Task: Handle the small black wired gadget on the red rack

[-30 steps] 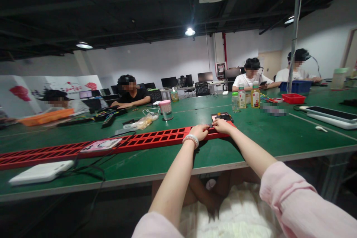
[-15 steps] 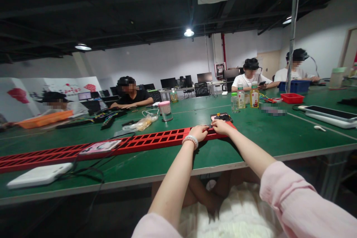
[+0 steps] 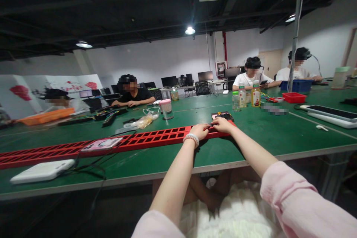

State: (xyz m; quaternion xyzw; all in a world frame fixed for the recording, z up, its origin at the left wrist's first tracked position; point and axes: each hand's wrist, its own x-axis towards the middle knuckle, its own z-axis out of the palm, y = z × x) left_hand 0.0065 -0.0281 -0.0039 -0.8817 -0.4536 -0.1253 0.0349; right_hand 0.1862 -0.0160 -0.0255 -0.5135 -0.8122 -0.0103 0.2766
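A long red slotted rack (image 3: pixel 160 138), with rows of square openings, lies across the green table. Over its right end, my left hand (image 3: pixel 199 131) has its fingers closed in a pinch and wears a beaded bracelet at the wrist. Facing it, my right hand (image 3: pixel 222 125) is also closed, thumb and fingers together. Between the fingertips shows a small dark part (image 3: pixel 210 125), too small to name; both hands seem to grip it. Just behind my right hand lies a pink-and-black tray (image 3: pixel 216 116) with dark pieces in it.
A pink phone-like slab (image 3: pixel 102 144) rests on the rack, with black cables beside a white power bank (image 3: pixel 43 171). Farther back stand a pink-lidded cup (image 3: pixel 166 111), several bottles (image 3: pixel 256 95) and a red bin (image 3: pixel 294 97). Several people sit across the table.
The view has shifted slightly, so everything sits a little farther right. My hands stay together over the rack's right end, with only a slight finger movement.
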